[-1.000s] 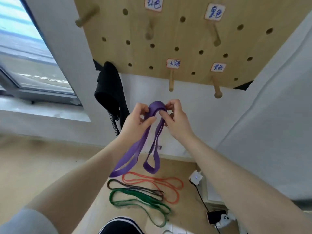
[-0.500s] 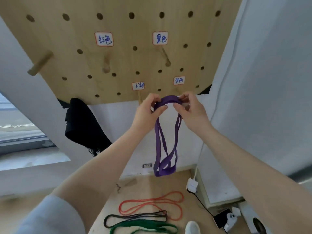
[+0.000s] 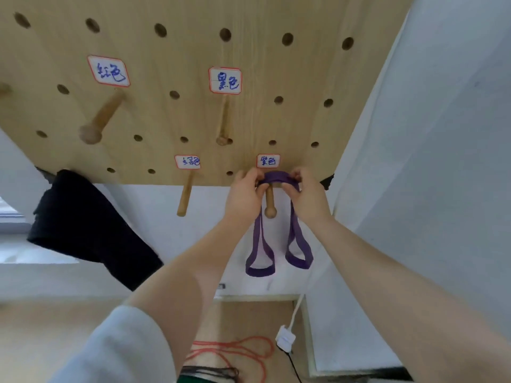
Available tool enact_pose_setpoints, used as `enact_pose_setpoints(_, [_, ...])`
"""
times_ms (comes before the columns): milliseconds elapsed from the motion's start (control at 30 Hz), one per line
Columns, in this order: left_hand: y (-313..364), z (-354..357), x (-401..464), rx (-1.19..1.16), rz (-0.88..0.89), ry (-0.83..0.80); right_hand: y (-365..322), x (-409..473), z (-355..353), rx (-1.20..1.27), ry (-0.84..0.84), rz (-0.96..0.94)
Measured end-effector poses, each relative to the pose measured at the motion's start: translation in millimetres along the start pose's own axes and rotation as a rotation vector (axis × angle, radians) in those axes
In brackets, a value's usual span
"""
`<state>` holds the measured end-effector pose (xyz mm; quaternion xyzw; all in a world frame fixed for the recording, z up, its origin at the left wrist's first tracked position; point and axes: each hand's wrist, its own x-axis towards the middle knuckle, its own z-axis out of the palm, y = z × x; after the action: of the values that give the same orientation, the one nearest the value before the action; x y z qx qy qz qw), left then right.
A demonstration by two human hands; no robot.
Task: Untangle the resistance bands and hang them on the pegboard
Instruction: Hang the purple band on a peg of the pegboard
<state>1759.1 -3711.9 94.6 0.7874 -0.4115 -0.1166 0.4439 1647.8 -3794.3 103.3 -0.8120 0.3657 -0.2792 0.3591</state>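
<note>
We pinch the purple band (image 3: 279,179) with both hands, left (image 3: 243,199) and right (image 3: 309,201), draped over the lower-right peg (image 3: 269,201) on the pegboard (image 3: 166,120). Four labelled pegs show. Black cloth (image 3: 83,225) hangs left; red band (image 3: 237,348) and black band (image 3: 210,371) lie below.
</note>
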Motion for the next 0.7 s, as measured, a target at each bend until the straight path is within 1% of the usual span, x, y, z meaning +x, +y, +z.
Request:
enact_pose_setpoints(67, [0.2,1.5,6.3,0.022,-0.014,0.043,0.9,6.2,4.3,0.009,-0.001,-0.012])
enact_pose_setpoints(133, [-0.2,1.5,9.3,0.049,-0.005,0.050,0.3,9.4,5.3,-0.017,0.007,-0.054])
enact_pose_setpoints(233, [-3.1,4.1,6.5,-0.042,-0.033,0.061,11.9,2.9,10.7,-0.171,0.038,-0.072])
enact_pose_setpoints(267, [-4.2,5.0,4.3,-0.064,-0.048,0.064,19.0,-0.4,14.9,-0.231,0.035,-0.048])
enact_pose_setpoints(333, [-7.1,4.7,-3.3,-0.037,-0.061,0.042,31.6,-10.6,27.3,-0.303,-0.038,0.024])
enact_pose_setpoints(400, [-15.5,1.2,-21.2,0.012,-0.074,-0.017,40.2,-27.6,41.4,-0.280,-0.121,0.097])
enact_pose_setpoints(433, [-22.8,-1.9,-34.5,0.015,-0.091,-0.050,44.3,-37.6,48.3,-0.244,-0.133,0.126])
enact_pose_setpoints(500, [-47.0,-12.5,-66.8,-0.013,-0.195,-0.132,47.7,-59.6,61.9,-0.186,-0.169,0.194])
enact_pose_setpoints(533, [-62.6,-19.5,-84.4,-0.022,-0.277,-0.182,48.2,-70.4,70.5,-0.184,-0.240,0.228])
enact_pose_setpoints(567, [-81.4,-27.8,-102.6,-0.032,-0.360,-0.214,46.4,-80.3,81.3,-0.197,-0.353,0.258])
enact_pose_setpoints(633, [-121.4,-51.0,-138.5,-0.033,-0.494,-0.211,34.1,-101.1,108.4,-0.226,-0.624,0.265])
enact_pose_setpoints(700, [-163.1,-83.5,-172.1,0.035,-0.564,-0.185,13.4,-123.8,143.9,-0.250,-0.825,0.210])
